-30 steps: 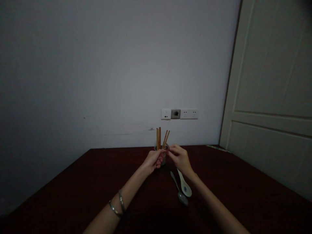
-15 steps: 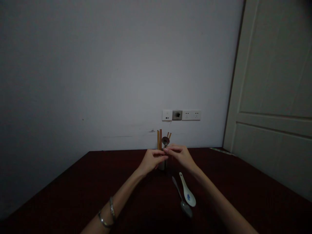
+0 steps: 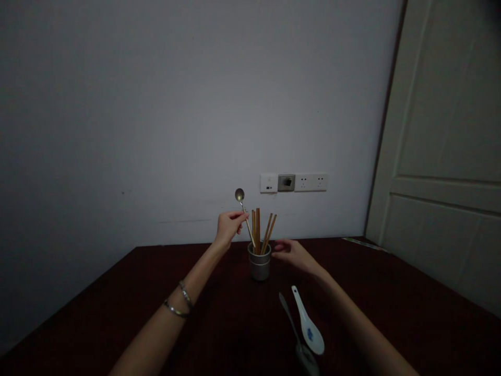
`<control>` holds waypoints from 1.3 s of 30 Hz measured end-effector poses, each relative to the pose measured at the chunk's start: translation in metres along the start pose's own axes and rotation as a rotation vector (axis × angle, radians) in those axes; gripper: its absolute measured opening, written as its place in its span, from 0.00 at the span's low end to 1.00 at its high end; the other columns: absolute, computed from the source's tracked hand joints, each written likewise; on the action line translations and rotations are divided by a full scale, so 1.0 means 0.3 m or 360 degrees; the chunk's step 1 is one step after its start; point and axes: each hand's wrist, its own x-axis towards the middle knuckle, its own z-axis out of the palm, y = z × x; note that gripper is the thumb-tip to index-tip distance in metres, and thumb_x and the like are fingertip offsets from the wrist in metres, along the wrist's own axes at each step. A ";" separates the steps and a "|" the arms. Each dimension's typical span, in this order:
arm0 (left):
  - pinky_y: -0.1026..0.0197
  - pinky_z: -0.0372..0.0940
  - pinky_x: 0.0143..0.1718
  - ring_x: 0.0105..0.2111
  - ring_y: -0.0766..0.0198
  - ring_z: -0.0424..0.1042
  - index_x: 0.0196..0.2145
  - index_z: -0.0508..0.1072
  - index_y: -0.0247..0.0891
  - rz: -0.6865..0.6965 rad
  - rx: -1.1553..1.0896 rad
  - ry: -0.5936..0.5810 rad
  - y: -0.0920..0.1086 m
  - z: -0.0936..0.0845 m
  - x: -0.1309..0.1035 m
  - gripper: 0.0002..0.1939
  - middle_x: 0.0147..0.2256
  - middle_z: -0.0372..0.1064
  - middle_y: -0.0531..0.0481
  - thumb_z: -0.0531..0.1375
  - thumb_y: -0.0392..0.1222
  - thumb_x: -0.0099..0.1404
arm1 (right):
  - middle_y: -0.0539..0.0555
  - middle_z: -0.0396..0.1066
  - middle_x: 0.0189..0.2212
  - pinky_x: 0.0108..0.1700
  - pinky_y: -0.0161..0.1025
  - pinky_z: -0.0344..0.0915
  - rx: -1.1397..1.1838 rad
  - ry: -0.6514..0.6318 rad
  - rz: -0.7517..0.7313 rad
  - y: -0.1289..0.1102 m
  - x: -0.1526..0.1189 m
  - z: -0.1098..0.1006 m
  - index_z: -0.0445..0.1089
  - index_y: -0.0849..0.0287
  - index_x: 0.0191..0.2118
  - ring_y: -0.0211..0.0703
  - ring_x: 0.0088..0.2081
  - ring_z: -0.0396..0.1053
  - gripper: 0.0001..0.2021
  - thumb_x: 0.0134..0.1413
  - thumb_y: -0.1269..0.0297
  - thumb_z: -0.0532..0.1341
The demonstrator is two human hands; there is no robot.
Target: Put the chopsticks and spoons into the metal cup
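Observation:
My left hand [image 3: 230, 226] pinches the handle of a long metal spoon [image 3: 239, 195], bowl upward and tilted left. The lower end of its handle reaches the mouth of a grey metal cup [image 3: 259, 268]. Several wooden chopsticks [image 3: 257, 230] stand in that cup, some leaning right. Just right of the cup's rim is my right hand [image 3: 295, 255], fingers apart and holding nothing; whether a fingertip touches the cup I cannot tell.
In front of the cup lie a white ceramic spoon [image 3: 309, 326] with a blue mark and a metal spoon [image 3: 305, 357] on the dark red table [image 3: 219, 324]. Behind, the wall [image 3: 188, 130] carries switches and sockets [image 3: 311, 182]. A pale door [image 3: 442, 156] stands at right.
My hands were together in front of the cup around the spoon. My left hand has lifted the spoon up and left; my right hand has let go and moved right.

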 end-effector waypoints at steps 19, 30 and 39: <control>0.67 0.57 0.22 0.21 0.68 0.66 0.29 0.76 0.30 -0.0018 0.0615 0.0016 -0.286 0.072 0.091 0.11 0.23 0.71 0.48 0.60 0.41 0.52 | 0.60 0.65 0.49 0.54 0.47 0.57 0.0430 -0.0405 -0.0220 0.194 0.108 0.155 0.58 0.61 0.50 0.48 0.50 0.64 0.38 0.27 0.66 0.71; 0.65 0.62 0.29 0.27 0.63 0.71 0.27 0.76 0.30 0.0063 0.0602 -0.0045 -0.383 0.070 0.077 0.10 0.27 0.74 0.46 0.61 0.41 0.51 | 0.59 0.65 0.49 0.55 0.49 0.55 0.0408 -0.0449 -0.0282 0.222 0.123 0.154 0.59 0.59 0.50 0.49 0.51 0.62 0.37 0.28 0.63 0.71; 0.63 0.63 0.29 0.28 0.61 0.72 0.28 0.76 0.31 -0.0017 0.0538 -0.0085 -0.442 0.064 0.058 0.11 0.28 0.74 0.44 0.62 0.42 0.50 | 0.60 0.65 0.49 0.54 0.48 0.56 0.0463 -0.0460 -0.0287 0.217 0.121 0.159 0.58 0.60 0.51 0.49 0.50 0.64 0.37 0.29 0.65 0.71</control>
